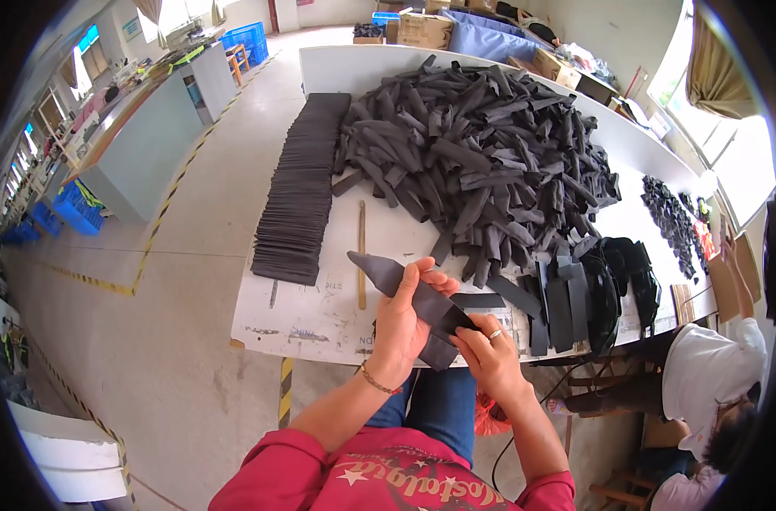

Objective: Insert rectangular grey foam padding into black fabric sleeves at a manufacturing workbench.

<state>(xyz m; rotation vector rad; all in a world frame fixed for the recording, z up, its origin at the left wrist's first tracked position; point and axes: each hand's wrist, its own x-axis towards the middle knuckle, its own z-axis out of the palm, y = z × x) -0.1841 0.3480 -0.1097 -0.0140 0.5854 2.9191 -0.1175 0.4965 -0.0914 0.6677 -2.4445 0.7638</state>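
Note:
My left hand (398,328) is closed around a dark grey fabric piece (379,271), whose pointed end sticks out to the upper left. At the piece's lower right part, my right hand (492,351) pinches the dark material between thumb and fingers; a ring is on one finger. A flap hangs below between the hands, and I cannot tell if it is a fold or a second piece. Just beyond them lie a few flat dark strips (480,301). A thin wooden stick (362,255) rests on the white table (269,319) left of my hands.
A large heap of rolled dark pieces (482,162) covers the table's middle. Along its left runs a neat row of flat dark pieces (294,187). Dark strips (567,302) and black bundles (614,281) lie at the right. Another person (712,362) sits at the right.

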